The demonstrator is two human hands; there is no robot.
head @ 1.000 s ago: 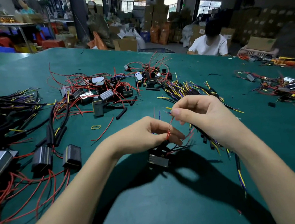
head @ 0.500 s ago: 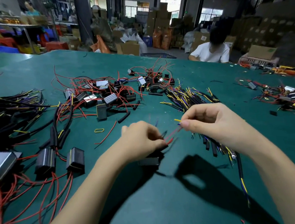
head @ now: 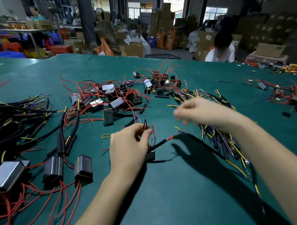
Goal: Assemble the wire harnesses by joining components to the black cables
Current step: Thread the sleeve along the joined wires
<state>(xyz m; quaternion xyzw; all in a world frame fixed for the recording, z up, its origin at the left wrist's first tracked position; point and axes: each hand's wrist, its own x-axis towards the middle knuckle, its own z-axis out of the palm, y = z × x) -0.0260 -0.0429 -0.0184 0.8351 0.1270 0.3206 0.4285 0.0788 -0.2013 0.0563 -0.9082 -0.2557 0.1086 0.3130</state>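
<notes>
My left hand [head: 129, 146] pinches the thin red and black wires of a small black box component [head: 150, 156] that sits on the green table just under its fingers. A short black cable [head: 158, 144] runs from that component to the right, with red, yellow and blue wire ends lying bare on the table. My right hand [head: 199, 112] hovers blurred above and to the right of those ends, its fingers loose, with nothing seen in them. Under its wrist lies a pile of black cables with yellow and blue wires [head: 218, 138].
A heap of box components with red wires [head: 114, 97] lies ahead. Joined harnesses with larger boxes [head: 55, 167] and long black cables [head: 10, 120] fill the left side. Another wire pile [head: 295, 94] is far right. A person [head: 221, 50] sits at the table's far edge.
My right hand has let go of the wires it pinched beside my left hand and has risen up and away to the right. The black cable now lies on the table.
</notes>
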